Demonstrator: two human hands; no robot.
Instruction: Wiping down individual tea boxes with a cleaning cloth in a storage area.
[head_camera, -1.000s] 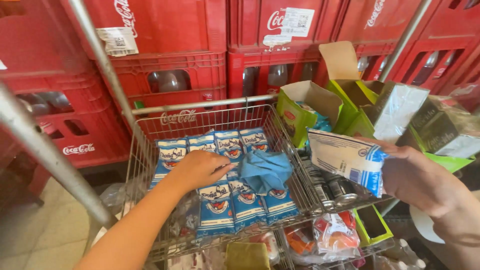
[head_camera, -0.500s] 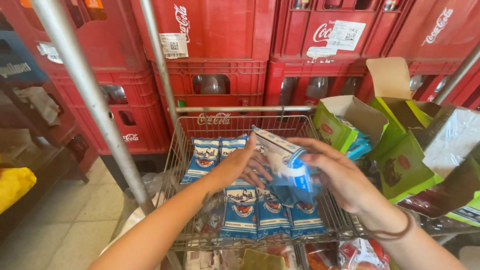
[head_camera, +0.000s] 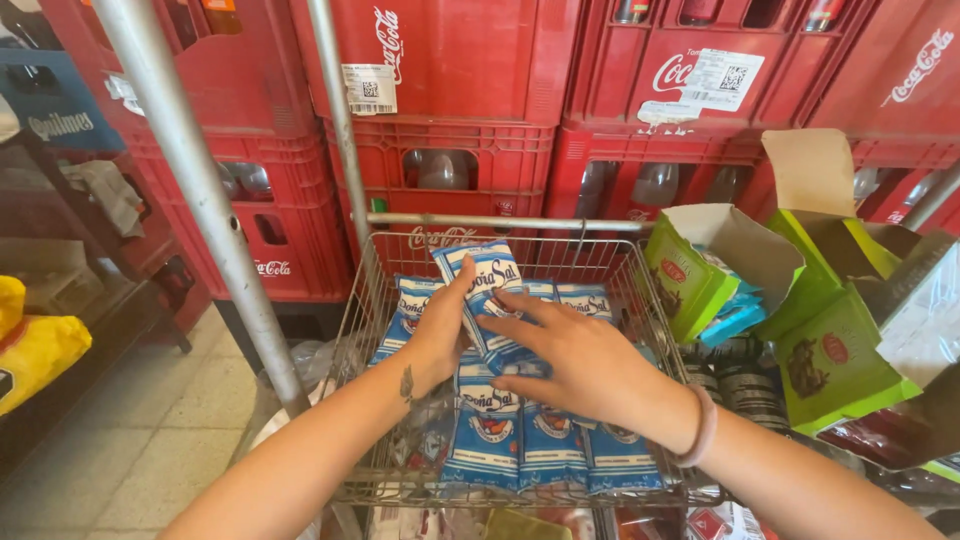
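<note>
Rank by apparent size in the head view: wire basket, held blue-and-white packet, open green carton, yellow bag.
1. wire basket
2. open green carton
3. blue-and-white packet and yellow bag: look alike; the bag is cut off, so unranked.

A blue-and-white packet, held out to the right beside the green boxes a second ago, is now over the far part of the wire basket, pressed between both hands. The right hand has swung in from the right and lies across the packet; the left hand, earlier flat on the stacked packets, has risen to take a grip on its left edge.
</note>
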